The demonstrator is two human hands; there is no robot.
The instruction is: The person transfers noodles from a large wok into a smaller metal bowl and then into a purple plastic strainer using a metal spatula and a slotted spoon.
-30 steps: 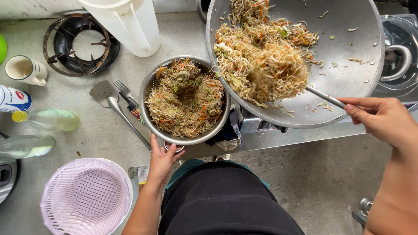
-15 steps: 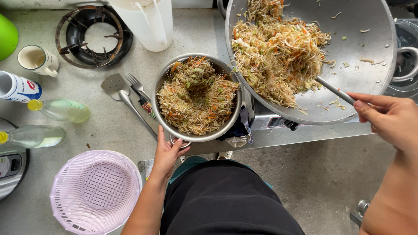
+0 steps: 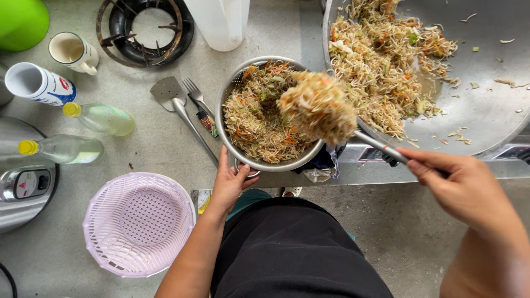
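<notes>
Head view, and I start at the far left, where a green rounded thing (image 3: 21, 21) sits in the corner above a white mug (image 3: 72, 52), a white canister lying on its side (image 3: 40, 84) and two clear bottles with yellow caps (image 3: 102, 117), with the edge of a metal cooker (image 3: 25, 187) below them. Just right of that, a pale lilac plastic colander (image 3: 138, 223) rests upside down on the grey counter (image 3: 165, 154), and a black burner ring (image 3: 144, 28) sits further up. A metal turner (image 3: 179, 107) and a fork (image 3: 194, 95) lie side by side next to the steel bowl (image 3: 248, 157), which is heaped with stir-fried noodles and shredded vegetables. My left hand (image 3: 229, 185) steadies that bowl at its near rim, fingers spread up against the outer wall and the thumb hooked by the small handle. Above the bowl's right half hangs a blurred scoop of noodles (image 3: 319, 107) on a long-handled metal spatula (image 3: 381, 146), whose blade I cannot see under the food. A crumpled cloth (image 3: 323, 163) is tucked between the bowl and the big steel wok (image 3: 486, 110), where the rest of the noodles are piled on the left slope. At the far right, my right hand (image 3: 466, 190) has its fingers wrapped tight around the spatula's handle end.
</notes>
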